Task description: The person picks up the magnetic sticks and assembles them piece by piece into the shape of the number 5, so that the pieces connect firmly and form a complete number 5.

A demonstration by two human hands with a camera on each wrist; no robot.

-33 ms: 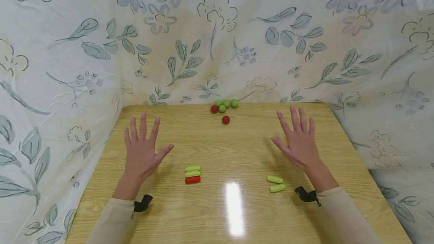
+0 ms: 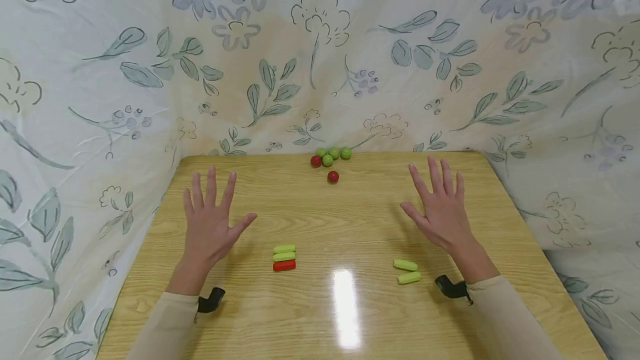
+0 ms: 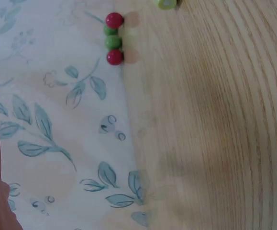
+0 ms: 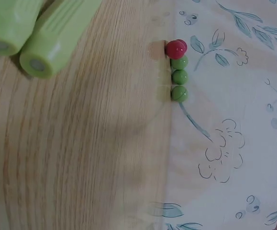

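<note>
Nothing looks joined yet

Three rods — two green, one red — lie near the left hand, two green sticks near the right hand; loose balls sit toward the table's far edge. Both hands spread, empty.

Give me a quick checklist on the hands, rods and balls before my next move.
1. Left hand empty, fingers spread: ok.
2. Right hand empty, fingers spread: ok.
3. Red rod uncovered, beside the left green rods: ok.
4. Right green rods uncovered: ok.
5. All balls gathered together: not ok; one red ball sits nearer than the rear cluster.
6. Balls secure against rolling: cannot tell.
</note>
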